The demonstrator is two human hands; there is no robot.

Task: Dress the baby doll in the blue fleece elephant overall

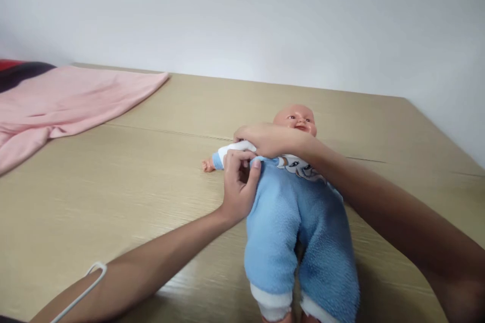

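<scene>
A baby doll (296,115) lies on its back on the wooden surface, legs towards me. It wears fluffy blue trousers (276,217) with white cuffs and a white top with blue cuffs and a cartoon print (301,167). At the doll's side, my left hand (240,181) pinches the blue cloth near the waist between thumb and fingers. My right hand (257,139) reaches across the doll's chest, its fingers curled at the sleeve (237,148) by the shoulder. Its fingertips are mostly hidden. The doll's own hand (208,164) sticks out to the left.
Pink cloth (76,96) is spread at the far left, with red and dark fabric (25,73) behind it. A pale wall (242,20) rises behind the board-like surface (151,176). A white cable (81,290) loops over my left forearm.
</scene>
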